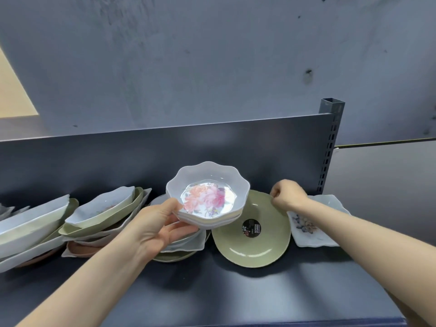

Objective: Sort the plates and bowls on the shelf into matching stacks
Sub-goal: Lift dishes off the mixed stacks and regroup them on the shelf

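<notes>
My left hand [157, 228] holds a small stack of white scalloped bowls [207, 193] with pink flowers inside, lifted above the shelf, thumb on the rim and fingers underneath. My right hand [286, 194] has its fingers curled at the far rim of a green round plate [252, 246] that carries a black sticker and lies on the shelf. Right of it, under my forearm, lies a white square dish [316, 232] with a flower print. Below the held bowls sits a mixed pile of white and green plates [184, 249].
Leaning mixed piles of white, green and brown dishes [99, 215] fill the left of the dark shelf [236, 291]. A dark back panel [118, 161] rises behind, with a slotted upright post [329, 147] at the right. The shelf's front strip is bare.
</notes>
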The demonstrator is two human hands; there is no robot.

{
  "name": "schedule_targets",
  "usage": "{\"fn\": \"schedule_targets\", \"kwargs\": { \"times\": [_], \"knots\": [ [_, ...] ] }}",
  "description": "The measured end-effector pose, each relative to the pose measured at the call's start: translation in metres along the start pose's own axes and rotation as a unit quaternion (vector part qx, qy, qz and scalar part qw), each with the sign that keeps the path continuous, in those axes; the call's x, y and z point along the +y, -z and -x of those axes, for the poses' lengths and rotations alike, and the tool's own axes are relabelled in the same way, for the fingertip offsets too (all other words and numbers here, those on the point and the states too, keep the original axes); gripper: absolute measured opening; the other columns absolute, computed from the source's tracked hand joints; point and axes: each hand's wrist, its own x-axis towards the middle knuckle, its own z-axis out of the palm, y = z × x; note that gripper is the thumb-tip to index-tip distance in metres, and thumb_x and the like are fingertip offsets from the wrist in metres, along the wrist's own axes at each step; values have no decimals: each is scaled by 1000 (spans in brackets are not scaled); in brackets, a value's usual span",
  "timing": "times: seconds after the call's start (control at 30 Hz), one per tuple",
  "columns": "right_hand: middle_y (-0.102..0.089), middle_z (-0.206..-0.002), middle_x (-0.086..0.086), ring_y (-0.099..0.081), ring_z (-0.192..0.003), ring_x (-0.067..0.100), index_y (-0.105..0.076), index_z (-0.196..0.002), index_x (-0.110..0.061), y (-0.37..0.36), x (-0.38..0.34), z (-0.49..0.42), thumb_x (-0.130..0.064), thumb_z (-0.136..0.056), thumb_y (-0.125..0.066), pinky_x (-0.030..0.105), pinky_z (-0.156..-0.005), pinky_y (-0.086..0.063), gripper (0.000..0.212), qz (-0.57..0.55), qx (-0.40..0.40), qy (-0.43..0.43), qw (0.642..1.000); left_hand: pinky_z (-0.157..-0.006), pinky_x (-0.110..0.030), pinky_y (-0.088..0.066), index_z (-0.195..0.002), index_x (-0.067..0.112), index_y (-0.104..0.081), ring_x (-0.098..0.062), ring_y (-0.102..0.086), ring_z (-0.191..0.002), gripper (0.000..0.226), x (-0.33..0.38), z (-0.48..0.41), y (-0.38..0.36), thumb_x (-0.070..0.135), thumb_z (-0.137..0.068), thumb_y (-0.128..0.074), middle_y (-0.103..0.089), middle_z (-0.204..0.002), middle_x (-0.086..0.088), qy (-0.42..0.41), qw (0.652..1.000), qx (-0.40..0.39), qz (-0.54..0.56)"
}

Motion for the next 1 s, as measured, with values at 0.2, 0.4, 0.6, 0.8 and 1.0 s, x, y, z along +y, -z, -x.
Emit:
{"fn": "schedule_targets", "kwargs": {
  "times": [0.2, 0.4, 0.6, 0.8, 1.0],
  "knots": [
    [-70, -67, 1, -68, -62, 21, -69, -64, -18, 62, 40, 13, -3, -66, -56, 33, -64, -60, 20, -77, 91, -31, 992, -58, -51, -55, -94, -5, -57, -36, -64, -82, 12, -7, -5, -19, -6, -88, -46, -63, -93, -23, 15, 1000, -5, 10],
    [-61, -72, 13, -57, -59, 22, -68, -80, -1, 108, 105, 27, 9, -77, -61, 22, -44, -50, 12, -252, 129, -134, 950, -49, -49, -55, -90, -7, -53, -36, -63, -78, 10, -22, -10, -49, -9, -88, -44, -62, -89, -23, 28, 999, -6, 24],
    [-58, -70, 12, -58, -36, 15, -62, -97, 4, 124, 141, 45, 13, -82, -59, 16, -30, -44, 18, -361, 125, -173, 908, -66, -58, -51, -93, -7, -52, -37, -60, -76, 14, -48, -8, -73, -13, -87, -41, -59, -85, -23, 63, 996, 25, 63],
    [-60, -72, 13, -57, -30, 5, -62, -93, 4, 123, 145, 52, 13, -82, -59, 16, -32, -46, 15, -407, 104, -160, 893, -101, -57, -36, -128, -6, -49, -38, -53, -122, 36, -81, -12, -97, -8, -94, -38, -58, -121, -24, 107, 988, 82, 71],
    [-63, -72, 15, -59, -39, 13, -63, -93, 4, 117, 140, 57, 12, -82, -60, 17, -35, -48, 14, -400, 75, -139, 903, -99, -57, -41, -130, -2, -51, -41, -53, -121, 43, -106, -39, -113, -15, -90, -38, -55, -133, -21, 117, 981, 148, 56]
  ]
}}
